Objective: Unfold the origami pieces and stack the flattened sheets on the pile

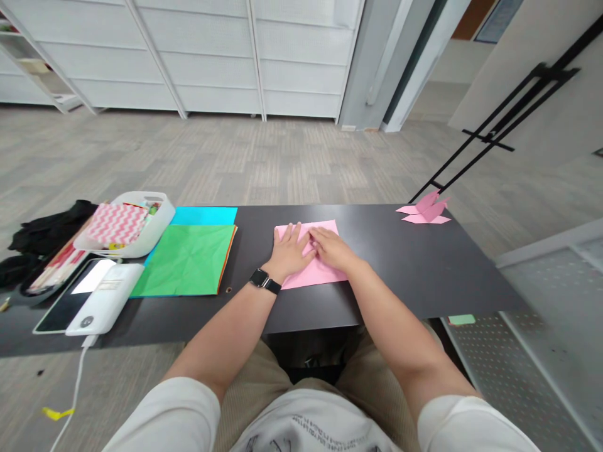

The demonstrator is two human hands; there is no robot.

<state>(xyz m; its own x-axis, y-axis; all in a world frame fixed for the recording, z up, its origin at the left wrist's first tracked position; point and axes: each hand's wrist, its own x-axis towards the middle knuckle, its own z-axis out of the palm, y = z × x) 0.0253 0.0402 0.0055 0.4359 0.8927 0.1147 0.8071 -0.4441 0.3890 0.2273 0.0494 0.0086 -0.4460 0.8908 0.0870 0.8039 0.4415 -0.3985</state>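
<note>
We have both palms down on a sheet of pink paper (315, 274), which lies on the dark table (391, 270) straight in front of us, between the green paper stack (188, 257) on our left and a folded pink paper figure (426, 220) at the far right. Our left hand (291, 252) is spread wide and flat, fingers splayed over the paper's left half, gripping nothing. Our right hand (335, 250) lies lower and more compact, its fingers extended and close together, the tips near the left thumb; it closes on nothing that we can see, though its underside is hidden, and we cannot tell whether the two hands touch. We judge the sheet to be very light and thin, soft enough to bend under a fingertip yet crisp enough to keep a crease. It probably slides easily on the smooth tabletop, so a broad, flat palm suits it as an anchor, while the other hand's finger pads can run along a line without dragging the whole piece. For lifting, we would pinch a free corner or the exposed near edge between thumb and forefinger, since the middle offers nothing to grasp. Pulling hard could tear it, and a careless squeeze would leave wrinkles that are difficult to flatten out.
</note>
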